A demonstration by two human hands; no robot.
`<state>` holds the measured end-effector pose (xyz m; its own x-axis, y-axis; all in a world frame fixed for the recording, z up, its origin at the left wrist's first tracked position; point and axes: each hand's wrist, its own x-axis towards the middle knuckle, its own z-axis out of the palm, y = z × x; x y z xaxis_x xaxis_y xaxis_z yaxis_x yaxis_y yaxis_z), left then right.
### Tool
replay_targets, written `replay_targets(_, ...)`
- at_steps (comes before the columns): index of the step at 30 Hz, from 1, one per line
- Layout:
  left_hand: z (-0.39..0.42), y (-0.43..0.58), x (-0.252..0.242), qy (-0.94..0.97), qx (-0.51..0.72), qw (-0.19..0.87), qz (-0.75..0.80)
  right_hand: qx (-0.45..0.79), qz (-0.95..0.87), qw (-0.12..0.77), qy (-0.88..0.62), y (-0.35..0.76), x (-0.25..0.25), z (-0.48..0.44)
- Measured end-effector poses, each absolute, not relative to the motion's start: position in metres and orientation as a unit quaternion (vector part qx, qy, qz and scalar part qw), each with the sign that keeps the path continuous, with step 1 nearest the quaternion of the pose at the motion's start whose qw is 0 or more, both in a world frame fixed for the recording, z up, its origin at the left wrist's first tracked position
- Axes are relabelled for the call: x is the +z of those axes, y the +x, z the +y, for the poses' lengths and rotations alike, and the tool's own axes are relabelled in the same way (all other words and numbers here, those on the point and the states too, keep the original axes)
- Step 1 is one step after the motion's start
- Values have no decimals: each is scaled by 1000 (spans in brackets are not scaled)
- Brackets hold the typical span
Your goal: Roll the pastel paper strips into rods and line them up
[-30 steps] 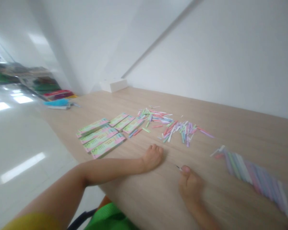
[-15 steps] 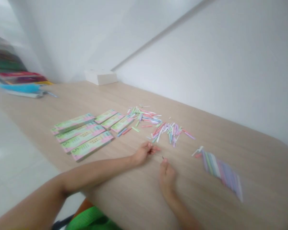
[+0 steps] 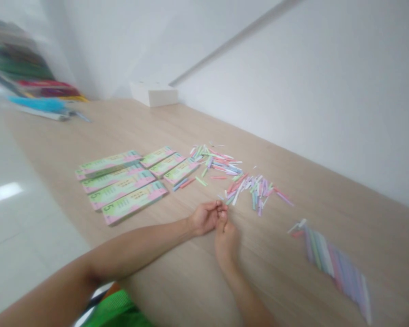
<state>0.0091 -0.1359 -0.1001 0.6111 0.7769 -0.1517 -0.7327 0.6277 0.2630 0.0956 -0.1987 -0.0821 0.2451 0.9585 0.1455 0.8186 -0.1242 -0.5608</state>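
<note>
My left hand [image 3: 207,218] and my right hand [image 3: 227,238] meet at the fingertips above the wooden table [image 3: 187,272]. The fingers of both are pinched together, and whatever they hold is hidden or too small to make out. Just beyond them lies a loose pile of short pastel sticks [image 3: 257,188] in white, purple, red, green and blue. A second heap of the same sticks [image 3: 221,161] is behind it. On the right, a blurred row of longer pastel sticks [image 3: 339,268] lies side by side.
To the left, several green and pink boxes [image 3: 134,200] marked with a 5 lie in two groups. A white box [image 3: 157,94] stands against the wall at the back. Blue and red packets [image 3: 41,104] are at the far left, near the table's edge.
My right hand has come up against my left one, closing the gap between them. The reddish stick and the small dark tip seen at my fingers are now hidden. The view has shifted.
</note>
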Motion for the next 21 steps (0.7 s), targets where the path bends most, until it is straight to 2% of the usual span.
replay_targets(9,-142,13,-105,102,397,906,102,106,-619,223,-745,101,-83,-200)
replay_targets(15,-143,37,-103,141,419,881,171,101,-597,315,-731,95,-86,-191)
replay_targets(21,-137,37,-102,145,420,877,186,142,-574,340,-731,96,-92,-185)
